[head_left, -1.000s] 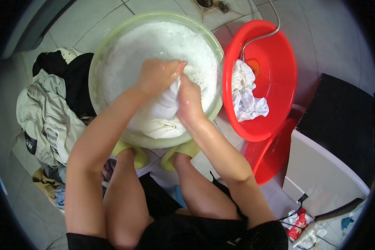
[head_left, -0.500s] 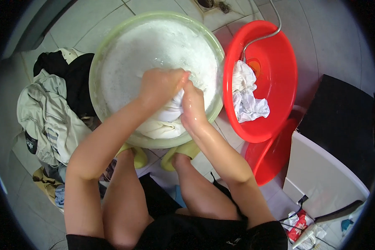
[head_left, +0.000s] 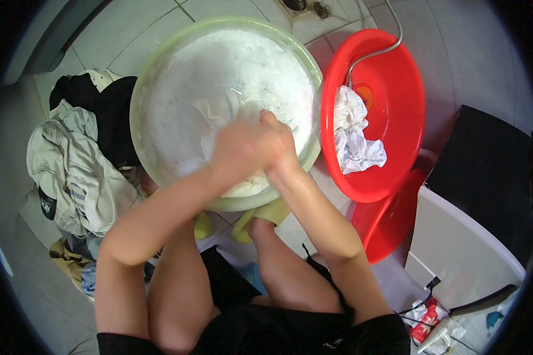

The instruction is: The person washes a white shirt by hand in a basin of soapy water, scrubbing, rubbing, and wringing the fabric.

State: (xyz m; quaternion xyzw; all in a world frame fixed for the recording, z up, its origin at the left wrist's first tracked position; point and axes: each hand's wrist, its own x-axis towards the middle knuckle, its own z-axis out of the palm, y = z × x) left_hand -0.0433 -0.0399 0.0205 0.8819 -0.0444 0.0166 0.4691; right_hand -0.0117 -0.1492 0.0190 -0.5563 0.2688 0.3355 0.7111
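Note:
Both my hands are together above the near side of a large pale green basin (head_left: 137, 127) of foamy water. A wet white cloth (head_left: 216, 112) trails into the suds from beside my left hand (head_left: 240, 147), which is blurred by motion and closed on it. Pressed against it, my right hand (head_left: 282, 145) is closed too, with the cloth bunched between the two fists. Most of the gripped part is hidden by my fingers. Below my hands, a cream-coloured fabric (head_left: 247, 186) rests at the basin's near rim.
Right of the basin stands a red tub (head_left: 397, 112) holding crumpled white cloths (head_left: 356, 142) and a metal hose (head_left: 376, 53). Another red tub (head_left: 391, 222) sits partly beneath it. On the left lies a heap of clothes (head_left: 80, 160). Yellow-green boots (head_left: 257, 218) are on my feet.
My joined hands have moved slightly nearer to me. The left hand has turned over toward the right one, and more white cloth now shows in the foam left of them.

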